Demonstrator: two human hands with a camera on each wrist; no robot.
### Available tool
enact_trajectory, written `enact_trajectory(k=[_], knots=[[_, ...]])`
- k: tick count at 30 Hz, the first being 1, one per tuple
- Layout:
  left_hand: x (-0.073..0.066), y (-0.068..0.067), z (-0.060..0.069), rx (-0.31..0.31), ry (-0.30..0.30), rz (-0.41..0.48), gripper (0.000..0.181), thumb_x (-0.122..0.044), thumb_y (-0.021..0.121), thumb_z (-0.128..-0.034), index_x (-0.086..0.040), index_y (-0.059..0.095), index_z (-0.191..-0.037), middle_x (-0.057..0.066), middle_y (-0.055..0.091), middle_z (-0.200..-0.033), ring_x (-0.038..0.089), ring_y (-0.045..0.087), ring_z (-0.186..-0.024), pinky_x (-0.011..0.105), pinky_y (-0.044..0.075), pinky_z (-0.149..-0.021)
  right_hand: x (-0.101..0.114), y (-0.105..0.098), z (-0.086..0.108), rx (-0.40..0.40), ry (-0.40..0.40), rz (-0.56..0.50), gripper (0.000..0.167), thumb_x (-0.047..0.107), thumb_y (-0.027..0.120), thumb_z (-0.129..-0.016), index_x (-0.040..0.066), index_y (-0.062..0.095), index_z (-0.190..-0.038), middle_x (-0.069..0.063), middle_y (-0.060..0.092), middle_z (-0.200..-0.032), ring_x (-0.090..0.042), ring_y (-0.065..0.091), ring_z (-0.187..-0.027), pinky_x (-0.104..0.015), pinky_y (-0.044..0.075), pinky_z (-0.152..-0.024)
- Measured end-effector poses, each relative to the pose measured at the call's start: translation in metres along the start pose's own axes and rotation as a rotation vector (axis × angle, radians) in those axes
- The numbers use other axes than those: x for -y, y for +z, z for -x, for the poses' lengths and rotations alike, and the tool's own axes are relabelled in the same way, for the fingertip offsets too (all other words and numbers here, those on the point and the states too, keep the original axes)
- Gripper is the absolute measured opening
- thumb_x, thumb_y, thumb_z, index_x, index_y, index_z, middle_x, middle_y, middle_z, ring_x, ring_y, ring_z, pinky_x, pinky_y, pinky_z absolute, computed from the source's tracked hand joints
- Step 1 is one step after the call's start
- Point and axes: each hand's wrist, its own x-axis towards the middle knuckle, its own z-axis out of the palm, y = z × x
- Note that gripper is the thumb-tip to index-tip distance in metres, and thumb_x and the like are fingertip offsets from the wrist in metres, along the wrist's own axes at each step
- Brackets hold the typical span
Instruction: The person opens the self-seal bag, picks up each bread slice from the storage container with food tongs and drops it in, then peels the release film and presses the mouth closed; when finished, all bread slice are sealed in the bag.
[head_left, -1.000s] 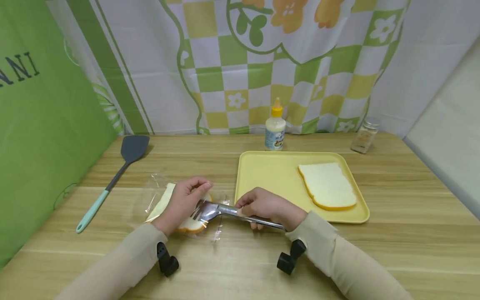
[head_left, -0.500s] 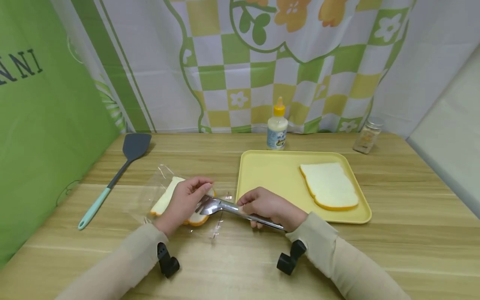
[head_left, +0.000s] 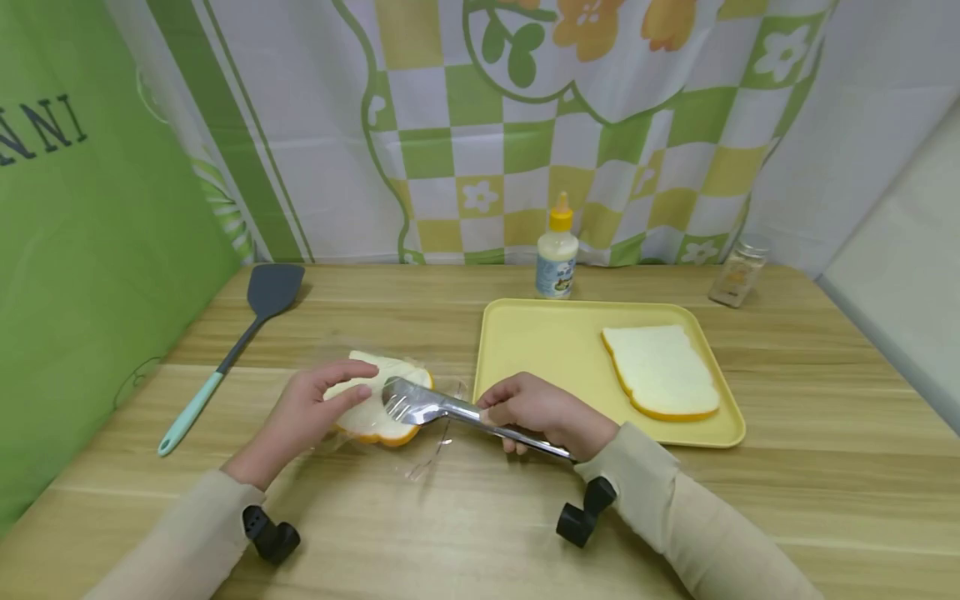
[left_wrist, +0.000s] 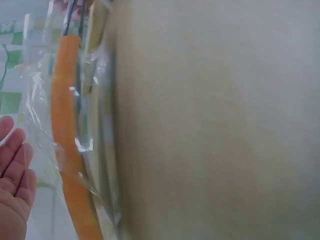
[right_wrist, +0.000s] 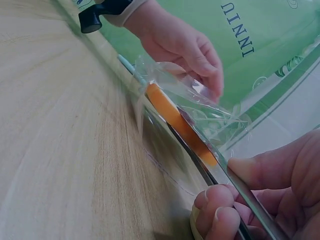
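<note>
My right hand grips metal tongs by the handles; in the right wrist view the tongs have one arm on each face of an orange-edged bread slice. That slice lies at the left of the table with clear plastic film around it. My left hand hovers at the slice's left side, fingers extended and thumb apart, holding nothing; in the left wrist view its fingers are beside the film. Whether they touch the film I cannot tell.
A yellow tray holds another bread slice on its right half. Behind the tray stand a yellow-capped bottle and, farther right, a glass jar. A spatula lies at the far left, by the green cloth.
My left hand has moved left, off the slice and the tips of the tongs, and its fingers have spread. More of the slice shows. My right hand keeps its grip on the tongs.
</note>
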Motion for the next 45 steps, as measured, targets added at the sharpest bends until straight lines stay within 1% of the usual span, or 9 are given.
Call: enact_trajectory(k=[5,10,18,23,28,34,39,42,45], knots=[[0.007,-0.001,0.011,0.072,0.022,-0.093,0.034,-0.016,0.071,-0.0815,-0.005,0.064,-0.113,0.014,0.060,-0.119,0.034,0.050,-0.118,0.054,0.038,-0.097,0.000,-0.001,0.000,-0.001,0.010,-0.021,0.023,0.004,0.054,-0.089,-0.006,0.058,-0.109,-0.009,0.053,-0.068,-0.010,0.051,-0.044,-0.020,0.042,-0.040],[0.003,0.004,0.018,0.082,0.121,-0.146,0.035,-0.015,0.074,-0.0774,-0.005,0.066,-0.110,0.012,0.061,-0.117,0.032,0.054,-0.111,0.050,0.046,-0.089,0.000,-0.001,-0.001,0.003,0.010,-0.037,0.023,0.003,0.053,-0.089,-0.006,0.058,-0.109,-0.008,0.053,-0.070,-0.010,0.051,-0.044,-0.020,0.042,-0.041],[0.002,0.015,0.016,0.000,0.147,-0.185,0.017,-0.008,0.073,-0.0771,-0.009,0.070,-0.094,0.000,0.067,-0.096,0.017,0.061,-0.091,0.037,0.050,-0.081,-0.003,-0.001,-0.001,0.012,0.000,-0.053,0.023,0.003,0.053,-0.089,-0.007,0.058,-0.108,-0.008,0.052,-0.069,-0.010,0.050,-0.045,-0.020,0.042,-0.041],[0.002,0.017,0.016,-0.096,0.159,-0.162,0.005,-0.007,0.071,-0.0795,-0.011,0.069,-0.081,-0.004,0.066,-0.084,0.007,0.059,-0.080,0.024,0.049,-0.072,-0.004,-0.002,-0.001,0.010,-0.007,-0.052,0.022,0.003,0.053,-0.089,-0.007,0.058,-0.108,-0.008,0.052,-0.066,-0.009,0.050,-0.044,-0.020,0.042,-0.041],[0.000,0.013,0.019,-0.177,0.081,-0.131,0.005,-0.005,0.070,-0.0800,-0.009,0.068,-0.078,-0.002,0.065,-0.076,0.002,0.054,-0.073,0.017,0.046,-0.065,-0.002,-0.004,0.000,-0.016,-0.017,-0.022,0.022,0.003,0.052,-0.090,-0.007,0.059,-0.108,-0.008,0.052,-0.065,-0.009,0.050,-0.044,-0.021,0.042,-0.041],[-0.002,0.009,0.021,-0.142,-0.054,-0.074,0.005,-0.010,0.068,-0.0838,-0.005,0.068,-0.083,0.003,0.064,-0.078,0.002,0.049,-0.069,0.018,0.044,-0.060,-0.003,-0.004,0.001,-0.016,0.008,-0.065,0.024,0.003,0.050,-0.091,-0.008,0.056,-0.111,-0.008,0.052,-0.066,-0.009,0.049,-0.044,-0.020,0.042,-0.041],[-0.005,0.011,0.022,-0.158,-0.046,-0.027,0.006,-0.010,0.067,-0.0841,-0.004,0.067,-0.084,0.002,0.064,-0.079,0.001,0.050,-0.070,0.018,0.045,-0.062,-0.001,0.000,0.000,-0.021,0.020,-0.072,0.023,0.004,0.049,-0.092,-0.008,0.056,-0.111,-0.008,0.052,-0.066,-0.009,0.049,-0.045,-0.020,0.042,-0.042],[-0.006,0.015,0.023,-0.184,-0.024,0.002,0.007,-0.009,0.067,-0.0843,-0.002,0.067,-0.084,0.002,0.064,-0.078,0.001,0.050,-0.070,0.018,0.045,-0.061,0.001,0.003,-0.002,-0.052,0.005,0.003,0.022,0.004,0.050,-0.092,-0.007,0.058,-0.109,-0.009,0.053,-0.068,-0.010,0.049,-0.044,-0.021,0.042,-0.041],[-0.008,0.016,0.023,-0.227,-0.002,-0.004,0.006,-0.008,0.067,-0.0847,-0.003,0.067,-0.083,0.002,0.064,-0.078,0.002,0.051,-0.071,0.016,0.045,-0.064,0.005,0.007,-0.003,-0.097,-0.011,0.127,0.019,0.005,0.052,-0.090,-0.004,0.060,-0.105,-0.009,0.054,-0.071,-0.012,0.050,-0.043,-0.022,0.043,-0.040]])
